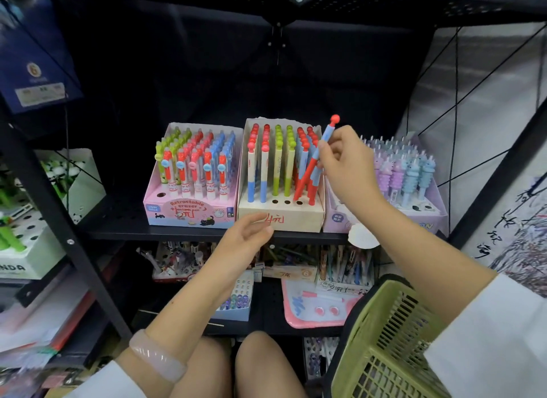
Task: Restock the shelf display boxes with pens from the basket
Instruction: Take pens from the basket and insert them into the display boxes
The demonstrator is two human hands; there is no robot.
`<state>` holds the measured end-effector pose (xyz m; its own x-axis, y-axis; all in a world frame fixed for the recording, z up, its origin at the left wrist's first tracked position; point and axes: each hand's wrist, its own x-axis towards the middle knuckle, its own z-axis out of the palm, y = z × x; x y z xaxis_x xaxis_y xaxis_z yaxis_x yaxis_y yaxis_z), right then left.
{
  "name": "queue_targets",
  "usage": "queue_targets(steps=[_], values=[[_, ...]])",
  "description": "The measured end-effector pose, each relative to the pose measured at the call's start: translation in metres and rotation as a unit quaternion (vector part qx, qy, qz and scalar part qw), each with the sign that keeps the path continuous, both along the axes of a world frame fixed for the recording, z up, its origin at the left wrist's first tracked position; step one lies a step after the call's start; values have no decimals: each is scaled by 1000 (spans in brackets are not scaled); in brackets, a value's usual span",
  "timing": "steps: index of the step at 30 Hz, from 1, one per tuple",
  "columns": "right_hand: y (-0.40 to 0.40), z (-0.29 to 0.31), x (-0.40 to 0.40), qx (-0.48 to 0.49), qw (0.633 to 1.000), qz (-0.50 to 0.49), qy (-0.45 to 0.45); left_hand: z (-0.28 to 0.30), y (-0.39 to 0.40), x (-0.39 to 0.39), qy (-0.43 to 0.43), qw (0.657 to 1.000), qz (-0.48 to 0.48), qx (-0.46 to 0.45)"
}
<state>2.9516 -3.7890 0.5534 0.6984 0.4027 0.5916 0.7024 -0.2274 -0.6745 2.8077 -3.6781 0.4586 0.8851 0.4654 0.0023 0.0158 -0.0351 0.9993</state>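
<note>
Head view: a person crouches at a black shelf [165, 235], three display boxes in a row.
Right hand: the right hand [344, 160] pinches a red-and-blue pen [314, 163] between thumb and fingers, mid-barrel, the pen leaning with its red knob up and to the right.
Pen tip: down at the front row of the middle box [279, 217] — right around the third empty hole, though whether it is seated I cannot tell.
Left hand: the left hand [247, 235] hovers loose in front of the box's face, fingers relaxed, holding nothing.
Basket: the green basket [384, 344] sits low on the right, near the right forearm; its contents are not visible from here.
Neighbours: pink eraser-pen box [189, 211] to the left, a lilac box [426, 208] to the right.
How to land it: stand the pen upright over the hole before pushing — at this lean it will likely jam on the rim or knock the blue-and-red pens just behind. The free hand could steady the box front.
</note>
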Motion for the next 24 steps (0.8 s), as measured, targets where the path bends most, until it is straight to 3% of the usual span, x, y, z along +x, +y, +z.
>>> queue_targets(steps=[7, 17, 24], values=[[5, -11, 5, -48, 991, -63, -111, -6, 2, -7, 8, 1000, 13, 1], [7, -13, -5, -79, 985, -78, -129, -5, -1, -20, -2, 1000, 11, 3], [16, -12, -4, -284, 947, -112, -102, -3, -9, -19, -14, 1000, -5, -17]])
